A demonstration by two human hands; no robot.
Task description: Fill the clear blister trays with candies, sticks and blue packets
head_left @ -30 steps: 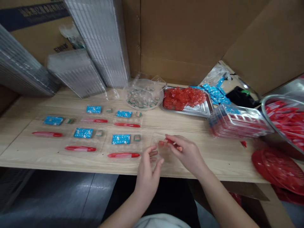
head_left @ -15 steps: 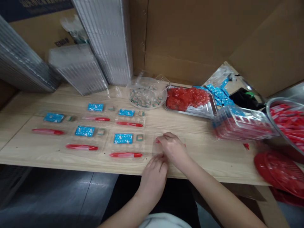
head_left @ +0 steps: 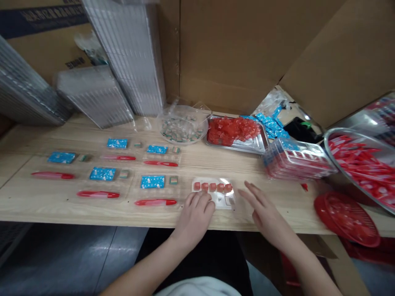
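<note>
Just in front of me lies a clear plastic tray [head_left: 220,202] with a whitish base and a row of several small red cubes [head_left: 212,187] along its far side. My left hand [head_left: 197,213] has its fingers bent over the tray's near left part, gripping it; the fingertips are partly hidden. To the right of the tray, my right hand [head_left: 267,209] hovers with fingers stretched apart and nothing in them. Left of the tray, another clear tray holds a blue patterned packet [head_left: 152,181], a small striped block [head_left: 173,180] and a red pen-shaped item [head_left: 156,202].
Several similar filled trays spread leftward. Behind stand tall stacks of clear trays [head_left: 132,61], a round tub [head_left: 182,125] of small wrapped blocks and a metal tray [head_left: 262,144] of red pieces. Rightward are stacked filled trays [head_left: 299,160], a metal bowl [head_left: 328,144] and a red basket [head_left: 321,209].
My right hand has moved off the tray to the right and opened, uncovering the row of red cubes. My left hand has shifted slightly up and left onto the tray. The view has turned slightly.
</note>
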